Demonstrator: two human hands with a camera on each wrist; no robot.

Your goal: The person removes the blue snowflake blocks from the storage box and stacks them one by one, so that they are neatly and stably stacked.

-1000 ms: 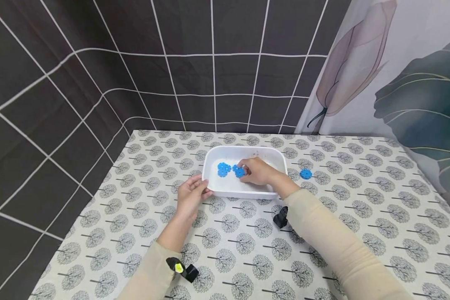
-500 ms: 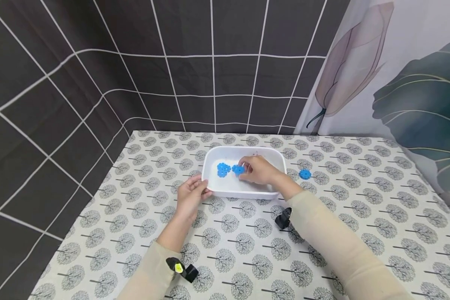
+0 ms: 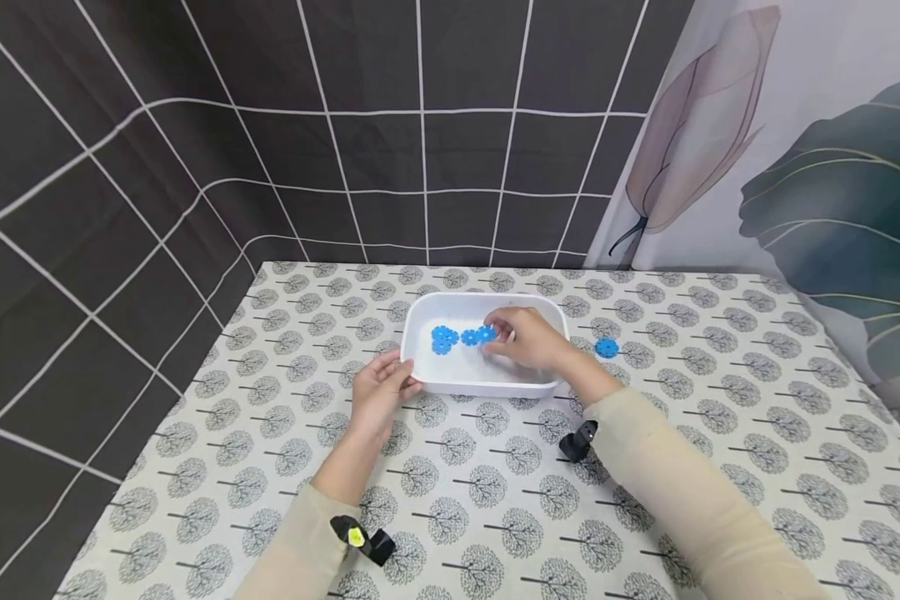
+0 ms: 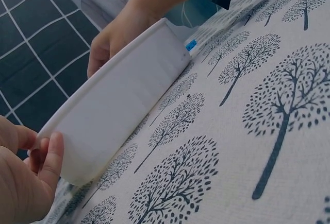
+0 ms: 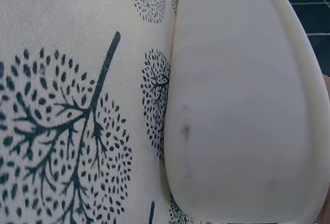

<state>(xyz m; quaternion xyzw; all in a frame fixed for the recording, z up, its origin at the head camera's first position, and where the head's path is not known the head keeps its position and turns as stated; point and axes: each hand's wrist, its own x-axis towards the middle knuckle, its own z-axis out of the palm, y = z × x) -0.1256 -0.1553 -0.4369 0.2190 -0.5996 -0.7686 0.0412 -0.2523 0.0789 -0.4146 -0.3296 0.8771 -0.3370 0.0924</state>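
Tree-print tablecloth (image 3: 450,479) is topped by white tray (image 3: 480,389), which is gripped at one end by left hand (image 3: 378,396); blue notched disc (image 3: 484,333) is pinched inside by right hand (image 3: 528,337).

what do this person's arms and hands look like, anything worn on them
The left hand and right hand are ungloved. The left sleeve and right sleeve are long, plain and beige. The left wrist unit is black with a yellow patch; the right wrist unit is black too. No cables show.
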